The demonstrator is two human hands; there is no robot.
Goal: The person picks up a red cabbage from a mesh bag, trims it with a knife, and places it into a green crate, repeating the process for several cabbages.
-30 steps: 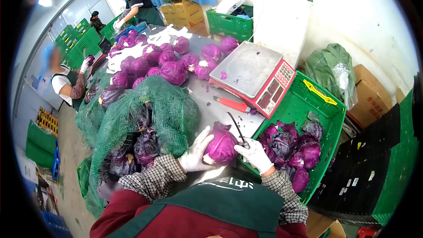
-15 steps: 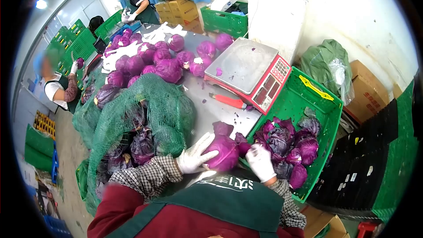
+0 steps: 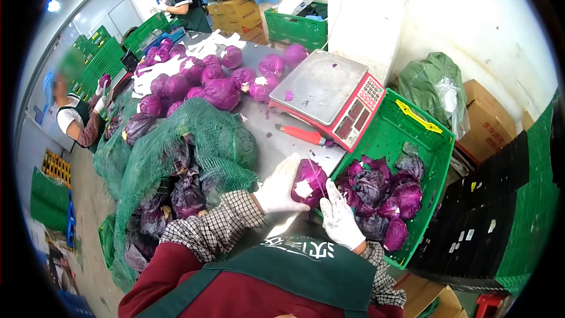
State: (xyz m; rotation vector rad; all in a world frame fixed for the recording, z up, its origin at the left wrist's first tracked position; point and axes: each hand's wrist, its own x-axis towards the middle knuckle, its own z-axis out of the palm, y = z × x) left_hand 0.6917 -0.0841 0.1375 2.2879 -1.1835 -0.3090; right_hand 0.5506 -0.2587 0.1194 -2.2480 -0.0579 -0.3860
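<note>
A red cabbage [image 3: 309, 184] with a pale cut patch facing up is held between my gloved hands at the near edge of the metal table [image 3: 268, 141]. My left hand [image 3: 282, 187] wraps its left side. The fingers of my right hand [image 3: 339, 215] press against its lower right. To the right, purple outer leaves and cabbages [image 3: 376, 188] lie in a green crate [image 3: 432, 200]. A green mesh sack [image 3: 200, 123] with dark, untrimmed cabbages [image 3: 187, 194] is left of my hands.
A red-framed scale [image 3: 329, 88] stands beyond my hands, with a red-handled knife [image 3: 301, 134] before it. More cabbages [image 3: 220, 93] cover the far table. Two co-workers [image 3: 189, 3] [image 3: 76, 118] stand at the far end and left. Cartons [image 3: 485, 118] are at right.
The held cabbage has turned, showing its pale cut patch, and has moved up slightly. My right hand has moved from the leaves by the crate onto the cabbage. The left co-worker's hands have come together.
</note>
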